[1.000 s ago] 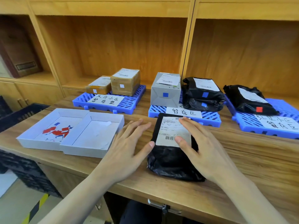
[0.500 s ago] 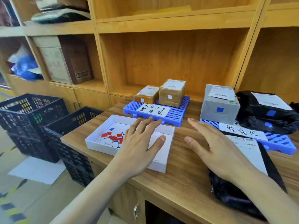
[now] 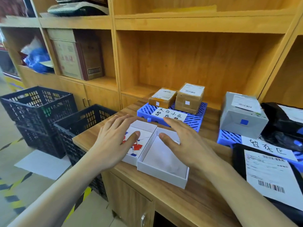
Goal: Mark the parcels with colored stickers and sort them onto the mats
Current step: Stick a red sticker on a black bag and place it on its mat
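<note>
Two white trays sit side by side at the counter's [image 3: 196, 200] left end, the left tray [image 3: 131, 158] holding red and blue stickers [image 3: 136, 146], the right tray [image 3: 161, 175] reaching the front edge. The left hand [image 3: 113, 143] hovers over the sticker tray, the right hand [image 3: 185, 141] over the other, fingers spread, leaving a narrow gap between the thumbs. Behind them a blue mat [image 3: 193, 118] with two brown boxes [image 3: 188, 97] blocks the back edge. Bare wood runs between the trays and the black parcel [image 3: 237, 154] at the right. Black crates [image 3: 39, 110] stand against the counter's left end.

left hand [image 3: 113, 141] hides most stickers [image 3: 137, 147]; black parcel [image 3: 268, 176] cut off at frame's right edge; mat label [image 3: 168, 114] partly hidden.
</note>
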The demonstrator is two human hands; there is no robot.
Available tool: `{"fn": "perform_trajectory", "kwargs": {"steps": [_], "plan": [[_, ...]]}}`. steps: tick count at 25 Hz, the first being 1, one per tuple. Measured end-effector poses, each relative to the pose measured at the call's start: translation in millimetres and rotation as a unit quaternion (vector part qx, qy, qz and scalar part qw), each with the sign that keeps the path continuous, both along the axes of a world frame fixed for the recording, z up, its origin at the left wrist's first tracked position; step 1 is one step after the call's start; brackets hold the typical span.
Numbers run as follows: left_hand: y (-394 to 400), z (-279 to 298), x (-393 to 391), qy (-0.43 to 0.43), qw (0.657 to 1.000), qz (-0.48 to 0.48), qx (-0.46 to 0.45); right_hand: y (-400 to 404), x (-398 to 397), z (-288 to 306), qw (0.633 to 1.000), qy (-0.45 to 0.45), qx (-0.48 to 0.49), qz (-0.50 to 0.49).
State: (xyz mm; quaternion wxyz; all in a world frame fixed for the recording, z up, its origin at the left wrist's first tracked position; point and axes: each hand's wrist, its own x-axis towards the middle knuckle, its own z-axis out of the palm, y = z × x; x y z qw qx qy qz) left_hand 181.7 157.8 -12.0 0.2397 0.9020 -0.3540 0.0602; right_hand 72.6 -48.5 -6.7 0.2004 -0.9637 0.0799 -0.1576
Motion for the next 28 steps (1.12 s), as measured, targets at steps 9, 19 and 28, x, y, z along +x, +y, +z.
{"fn": "perform_trajectory", "kwargs": {"steps": [9,19,28], "plan": [[24,-5,28,0.007,0.999,0.033,-0.011,22,64,1,0.999,0.007,0.008,0.048],[22,-33,44,0.016,0.998,0.055,-0.010,42,110,-24,0.986,0.144,-0.076,0.023],[20,-44,48,0.019,0.998,0.060,-0.022,43,127,-37,0.977,0.206,-0.045,0.021]]}}
